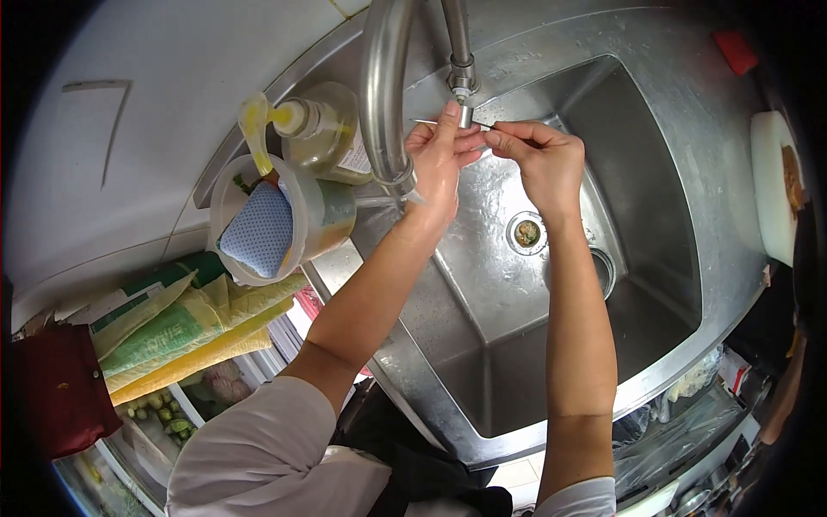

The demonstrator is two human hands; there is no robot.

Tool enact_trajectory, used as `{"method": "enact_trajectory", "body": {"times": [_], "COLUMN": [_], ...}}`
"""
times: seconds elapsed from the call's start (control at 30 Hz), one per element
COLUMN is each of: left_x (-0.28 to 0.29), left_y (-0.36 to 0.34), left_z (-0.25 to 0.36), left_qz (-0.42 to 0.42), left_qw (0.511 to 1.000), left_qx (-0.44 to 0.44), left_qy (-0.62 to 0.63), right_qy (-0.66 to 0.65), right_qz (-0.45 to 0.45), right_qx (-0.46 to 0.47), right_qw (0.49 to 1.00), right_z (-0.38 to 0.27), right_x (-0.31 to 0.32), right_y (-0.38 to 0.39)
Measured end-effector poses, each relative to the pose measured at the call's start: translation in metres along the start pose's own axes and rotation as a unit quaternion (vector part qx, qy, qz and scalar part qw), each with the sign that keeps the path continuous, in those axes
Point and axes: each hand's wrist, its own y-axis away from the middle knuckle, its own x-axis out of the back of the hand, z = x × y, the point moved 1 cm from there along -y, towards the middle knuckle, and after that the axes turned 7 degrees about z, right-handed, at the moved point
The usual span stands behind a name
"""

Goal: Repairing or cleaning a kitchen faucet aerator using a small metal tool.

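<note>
Both my hands meet over the far part of the steel sink basin (pixel 517 302). My left hand (pixel 438 155) has its thumb raised and pressed over a thin rod (pixel 485 127), whose pale end sticks out on the left; its other fingers lie partly extended. My right hand (pixel 544 155) pinches the dark end of the same rod between thumb and fingers. A short metal cylinder (pixel 466 117) shows beside my left thumb, just below the slim pipe's fitting (pixel 462 76); whether it is attached there I cannot tell. The thick curved tap (pixel 385 95) ends over my left wrist.
A pump bottle (pixel 323 129) and a clear tub (pixel 332 220) with a blue dotted sponge (pixel 260 228) stand left of the sink. The drain (pixel 525 233) holds food scraps. A round rim (pixel 605 271) shows behind my right forearm. A white board (pixel 769 185) lies right.
</note>
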Motion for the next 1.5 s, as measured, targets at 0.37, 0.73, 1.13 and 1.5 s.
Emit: {"method": "enact_trajectory", "body": {"times": [0.37, 0.73, 1.13, 1.5], "left_x": [-0.008, -0.002, 0.001, 0.001], "left_y": [-0.006, -0.009, -0.005, -0.011], "left_z": [0.012, 0.017, 0.009, 0.004], "left_qz": [0.028, -0.005, -0.059, -0.055], "left_qw": [0.998, 0.997, 0.997, 0.997], "left_qx": [-0.005, 0.057, 0.05, 0.046], "left_qy": [-0.049, -0.056, 0.014, 0.022], "right_qy": [-0.028, -0.027, -0.082, -0.046], "right_qz": [-0.015, -0.022, -0.013, -0.01], "right_qx": [-0.025, -0.04, -0.048, -0.026], "right_qw": [0.999, 0.999, 0.995, 0.999], "right_z": [-0.011, -0.02, -0.017, -0.018], "right_x": [-0.003, -0.004, -0.004, -0.003], "right_y": [-0.016, -0.013, -0.022, -0.018]}}
